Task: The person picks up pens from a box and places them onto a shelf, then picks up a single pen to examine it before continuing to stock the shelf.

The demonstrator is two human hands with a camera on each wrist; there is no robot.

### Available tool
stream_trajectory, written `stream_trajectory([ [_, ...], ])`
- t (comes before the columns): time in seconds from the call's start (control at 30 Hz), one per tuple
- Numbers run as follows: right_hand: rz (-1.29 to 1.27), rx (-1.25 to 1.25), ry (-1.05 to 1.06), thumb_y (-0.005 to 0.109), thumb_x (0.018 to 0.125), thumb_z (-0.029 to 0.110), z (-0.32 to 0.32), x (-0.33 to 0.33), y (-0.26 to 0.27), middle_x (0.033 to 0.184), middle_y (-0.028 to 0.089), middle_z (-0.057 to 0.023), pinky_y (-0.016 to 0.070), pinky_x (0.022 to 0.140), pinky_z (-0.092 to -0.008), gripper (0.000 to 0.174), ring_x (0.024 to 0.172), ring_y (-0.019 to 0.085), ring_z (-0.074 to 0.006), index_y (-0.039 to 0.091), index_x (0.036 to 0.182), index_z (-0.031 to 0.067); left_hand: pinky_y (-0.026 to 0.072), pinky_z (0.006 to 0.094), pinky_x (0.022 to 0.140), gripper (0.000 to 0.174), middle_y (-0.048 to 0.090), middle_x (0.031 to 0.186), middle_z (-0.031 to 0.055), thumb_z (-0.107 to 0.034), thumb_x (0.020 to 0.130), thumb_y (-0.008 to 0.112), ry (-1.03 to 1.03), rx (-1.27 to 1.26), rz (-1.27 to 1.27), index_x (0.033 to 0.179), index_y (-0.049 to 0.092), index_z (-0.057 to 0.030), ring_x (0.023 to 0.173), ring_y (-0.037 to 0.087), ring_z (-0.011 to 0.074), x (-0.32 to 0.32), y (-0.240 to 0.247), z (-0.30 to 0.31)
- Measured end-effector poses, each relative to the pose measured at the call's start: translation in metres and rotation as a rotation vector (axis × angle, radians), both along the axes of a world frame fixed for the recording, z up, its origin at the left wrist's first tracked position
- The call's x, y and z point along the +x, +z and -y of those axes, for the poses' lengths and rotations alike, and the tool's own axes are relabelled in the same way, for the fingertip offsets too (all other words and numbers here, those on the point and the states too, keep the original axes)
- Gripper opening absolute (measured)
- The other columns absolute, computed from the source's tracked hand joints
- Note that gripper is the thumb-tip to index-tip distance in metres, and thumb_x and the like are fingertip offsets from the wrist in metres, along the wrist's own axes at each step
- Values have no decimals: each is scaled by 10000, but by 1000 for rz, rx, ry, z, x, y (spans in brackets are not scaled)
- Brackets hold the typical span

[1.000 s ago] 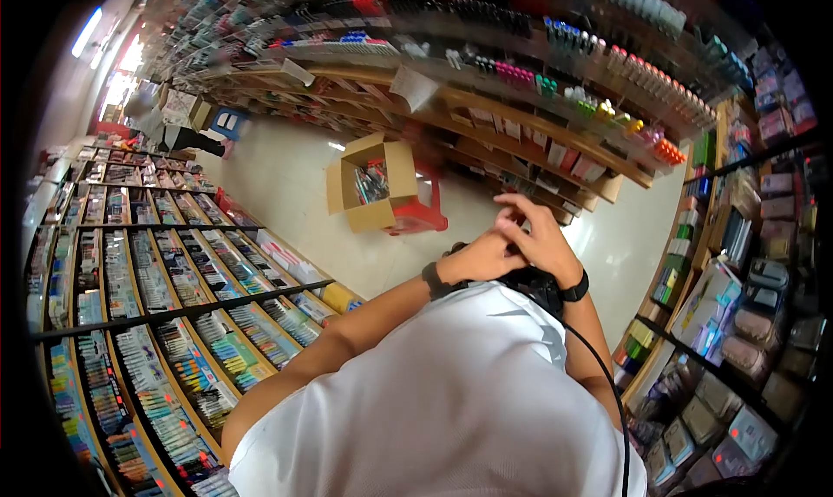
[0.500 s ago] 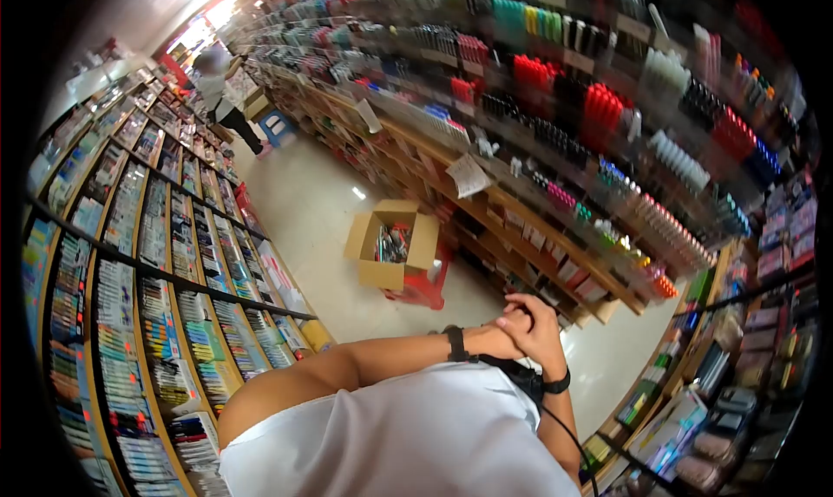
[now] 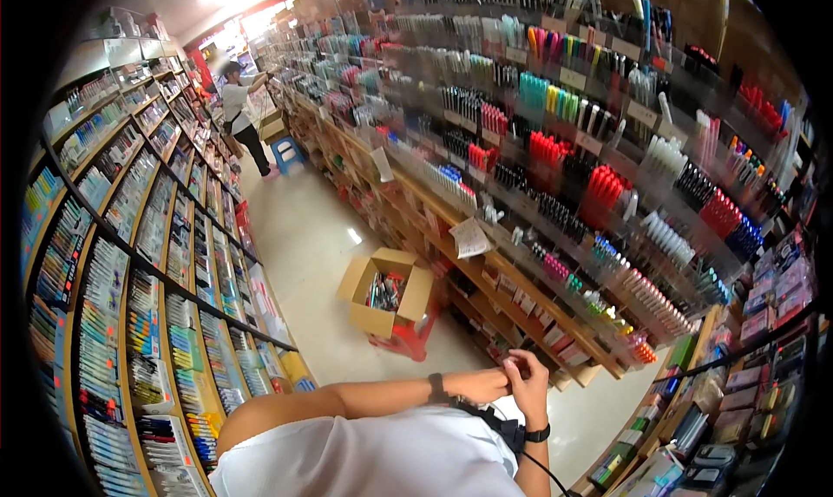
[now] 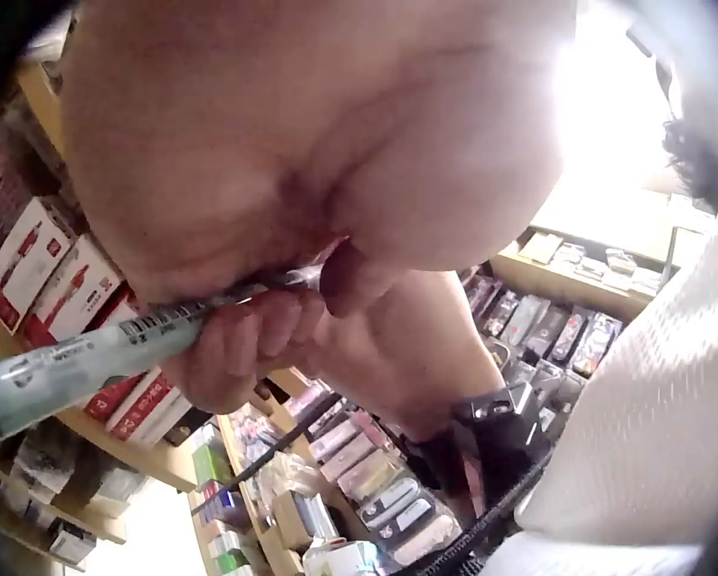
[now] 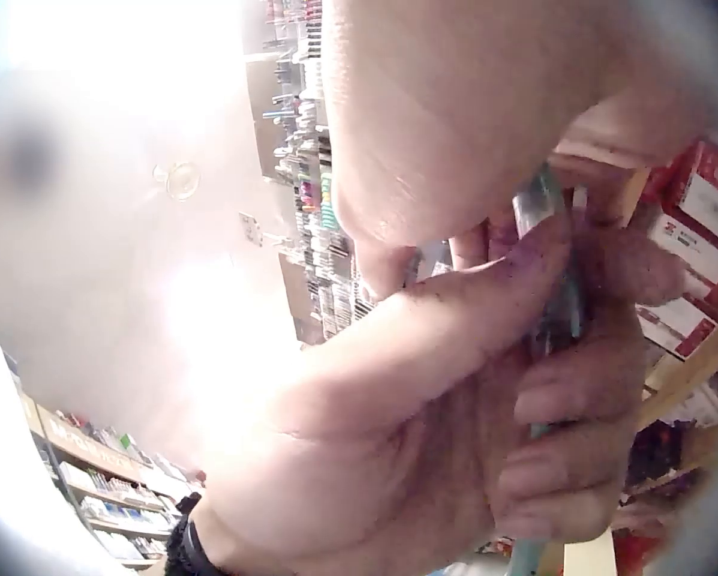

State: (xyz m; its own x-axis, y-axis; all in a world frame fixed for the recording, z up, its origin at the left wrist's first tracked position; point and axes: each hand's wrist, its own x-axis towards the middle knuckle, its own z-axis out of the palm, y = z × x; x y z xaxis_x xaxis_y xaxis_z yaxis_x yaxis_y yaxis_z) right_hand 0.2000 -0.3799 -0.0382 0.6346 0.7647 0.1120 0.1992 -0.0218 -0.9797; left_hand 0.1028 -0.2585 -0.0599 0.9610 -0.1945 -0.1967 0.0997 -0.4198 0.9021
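Note:
Both hands meet in front of the white shirt. A pen (image 4: pixel 107 366) with a pale green barrel, a printed barcode and a dark green end lies between them. My left hand (image 3: pixel 477 385) grips it, its thumb and curled fingers round the barrel in the right wrist view. On the same pen (image 5: pixel 539 216), my right hand (image 3: pixel 529 384) has its fingers at the clear, narrower end. The left wrist view shows those fingers (image 4: pixel 245 342) curled under it. The palms hide part of the barrel.
An open cardboard box (image 3: pixel 421 293) with pens inside sits on a red stool (image 3: pixel 408 341) in the aisle. A pen rack (image 3: pixel 555 150) stands ahead and right, shelves of pens (image 3: pixel 165 297) at left. Further off, a person (image 3: pixel 239 107) stands by a blue stool (image 3: pixel 286 154).
The head view has swung up, bringing more of the pen rack and the far person into sight. The hands stay together, shifting lower in the picture, with the right hand's fingers more bent.

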Motion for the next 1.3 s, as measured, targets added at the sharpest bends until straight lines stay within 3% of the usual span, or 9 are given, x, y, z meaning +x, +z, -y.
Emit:
stream_trajectory([
  [0.1, 28, -5, -14, 687, 897, 96, -2, 2, 1, 872, 705, -88, 516, 754, -278, 218, 800, 641, -139, 676, 1075, -29, 332, 429, 1132, 437, 467, 1429, 279, -143, 1014, 423, 86, 68, 98, 1366, 414, 117, 1371, 416, 377, 7, -78, -11],
  [0.13, 51, -11, -11, 684, 899, 100, -2, 3, 1, 874, 705, -90, 518, 762, -282, 217, 809, 644, -143, 678, 1073, -29, 465, 459, 893, 266, 639, 1022, 286, -129, 952, 483, 284, -1, 379, 1053, 586, 95, 1031, 606, 405, 6, -70, -3],
  [0.3, 57, 24, 19, 608, 957, 119, -2, 7, -11, 904, 707, -87, 514, 783, -270, 213, 830, 647, -143, 660, 1099, -31, 476, 467, 872, 294, 647, 1035, 246, -219, 1015, 473, 254, 90, 11, 1094, 602, 33, 988, 616, 415, 3, -17, -6],
  [0.4, -10, 58, 24, 580, 982, 166, -1, 8, -8, 903, 708, -99, 518, 811, -298, 250, 842, 652, -166, 649, 1116, -33, 484, 460, 864, 312, 651, 1042, 229, -249, 1030, 466, 219, 50, 217, 1131, 603, 12, 992, 629, 403, 0, -15, 0],
  [0.57, -7, 122, 30, 444, 1048, 473, 3, 12, -10, 934, 688, -87, 497, 769, -285, 548, 835, 603, -143, 630, 1141, -35, 485, 414, 896, 404, 666, 1126, 203, -355, 1036, 486, 276, -26, 63, 1231, 607, -22, 1051, 641, 352, 4, -2, -2],
  [0.67, -55, 158, 28, 401, 1033, 565, 5, 15, -11, 949, 678, -84, 496, 767, -276, 652, 831, 598, -134, 613, 1174, -36, 447, 383, 644, 460, 656, 752, 130, -392, 1023, 515, 385, -28, 293, 894, 668, 22, 671, 566, 234, 11, -32, -11],
  [0.77, -33, 177, 4, 394, 1035, 564, 6, 18, -20, 956, 678, -74, 486, 756, -261, 648, 837, 596, -121, 607, 1184, -30, 344, 338, 540, 443, 493, 585, 51, -312, 1003, 517, 469, -205, 249, 715, 548, 23, 560, 417, 149, 15, -18, -18],
  [1.0, -59, 163, -18, 386, 1057, 509, 7, 17, -19, 952, 674, -54, 460, 726, -233, 587, 823, 588, -102, 605, 1184, -21, 313, 302, 541, 291, 405, 585, 19, -163, 901, 482, 376, -284, 208, 653, 430, -19, 570, 374, 107, 15, 4, -36],
  [1.3, -46, 169, -39, 390, 1071, 457, 6, 17, -16, 941, 667, -47, 455, 711, -229, 538, 810, 582, -99, 615, 1160, -23, 359, 253, 607, 270, 437, 741, -20, -269, 1082, 412, 515, -610, 143, 934, 498, -60, 665, 393, 83, 21, -2, -17],
])
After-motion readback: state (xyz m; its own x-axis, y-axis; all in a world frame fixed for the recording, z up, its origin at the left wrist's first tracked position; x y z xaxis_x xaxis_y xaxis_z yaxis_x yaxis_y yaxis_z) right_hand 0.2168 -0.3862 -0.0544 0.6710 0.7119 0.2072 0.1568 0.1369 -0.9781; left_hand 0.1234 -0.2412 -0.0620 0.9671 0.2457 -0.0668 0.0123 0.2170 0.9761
